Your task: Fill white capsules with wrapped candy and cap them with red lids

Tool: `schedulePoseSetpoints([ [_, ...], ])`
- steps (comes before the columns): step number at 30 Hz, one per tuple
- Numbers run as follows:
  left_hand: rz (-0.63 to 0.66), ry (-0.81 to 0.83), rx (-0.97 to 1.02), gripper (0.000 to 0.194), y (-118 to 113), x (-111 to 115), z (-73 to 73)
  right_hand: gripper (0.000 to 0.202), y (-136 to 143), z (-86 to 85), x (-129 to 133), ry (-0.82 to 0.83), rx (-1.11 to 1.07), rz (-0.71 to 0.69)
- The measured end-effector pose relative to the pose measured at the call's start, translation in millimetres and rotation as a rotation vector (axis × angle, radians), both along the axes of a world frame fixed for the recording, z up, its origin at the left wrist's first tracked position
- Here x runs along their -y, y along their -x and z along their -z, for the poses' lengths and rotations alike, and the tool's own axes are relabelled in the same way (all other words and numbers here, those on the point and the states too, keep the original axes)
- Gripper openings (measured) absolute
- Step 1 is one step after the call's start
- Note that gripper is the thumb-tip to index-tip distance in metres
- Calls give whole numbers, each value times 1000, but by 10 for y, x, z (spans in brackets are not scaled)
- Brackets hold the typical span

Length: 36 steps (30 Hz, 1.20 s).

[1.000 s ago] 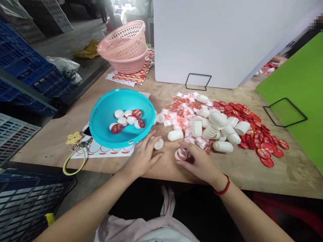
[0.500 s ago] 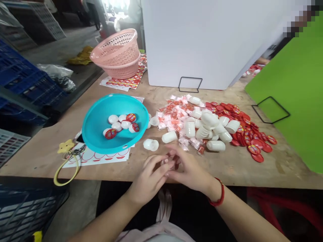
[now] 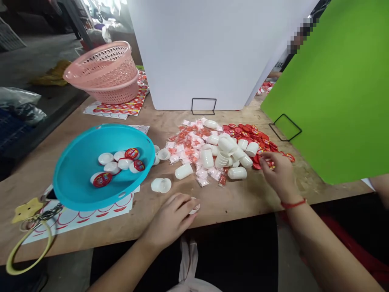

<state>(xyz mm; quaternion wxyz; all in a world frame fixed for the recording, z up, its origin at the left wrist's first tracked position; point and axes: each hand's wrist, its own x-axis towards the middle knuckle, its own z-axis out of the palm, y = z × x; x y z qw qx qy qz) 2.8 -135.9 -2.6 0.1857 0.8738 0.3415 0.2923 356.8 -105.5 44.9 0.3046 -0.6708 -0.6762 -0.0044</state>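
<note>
My left hand (image 3: 173, 217) is closed around a small white plastic cup (image 3: 195, 207) near the table's front edge; the fingers cover most of it. My right hand (image 3: 279, 174) is at the right end of a pile of round red lids (image 3: 243, 130), its bent fingers closed on a red lid (image 3: 270, 164) that is partly hidden. Left of that pile lies a heap of white cups (image 3: 227, 146), some stacked inside each other. Small pink and red sachets (image 3: 188, 142) spread beside and under the cups. More cups (image 3: 161, 185) lie near my left hand.
A turquoise basin (image 3: 75, 174) on the left holds several white cups with red lids. Behind it are stacked pink baskets (image 3: 112, 81) on printed sheets. A yellow star keyring (image 3: 27, 210) lies front left. White (image 3: 194, 52) and green (image 3: 331, 101) boards stand at the back and right.
My hands have parted: the right moved right to the red lids, while the left stays near the front edge with the cup. The camera view has turned, shifting the scene left.
</note>
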Motion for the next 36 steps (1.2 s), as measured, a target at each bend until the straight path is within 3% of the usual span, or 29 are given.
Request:
schedulePoseSetpoints([
  [1, -12, 6, 3, 26, 10, 2, 1, 29, -207, 36, -143, -27, 62, 86],
  [2, -27, 8, 10, 24, 19, 6, 1, 36, -393, 63, -287, 14, 116, 82],
  [6, -88, 4, 33, 19, 36, 23, 16, 74, -781, 88, -746, 250, 164, -198],
  [10, -102, 38, 26, 19, 25, 22, 33, 79, -759, 46, -910, 340, 94, -366],
  [14, -118, 55, 13, 19, 7, 5, 23, 90, -723, 21, -847, 462, 51, -499],
  [20, -113, 64, -10, 18, -30, -12, -21, 120, -658, 57, -825, 537, 110, -437],
  [23, -108, 99, -4, 17, -41, -12, -29, 109, -631, 94, -913, 479, 111, -459],
  [25, -113, 132, -3, 17, -37, -9, -21, 88, -612, 123, -975, 399, 41, -463],
  [29, -123, 188, -11, 16, -20, 2, 1, 52, -528, 177, -1099, 244, -56, -282],
  [36, -119, 193, -10, 17, -11, 16, -23, 49, -516, 79, -1335, 176, -56, -91],
])
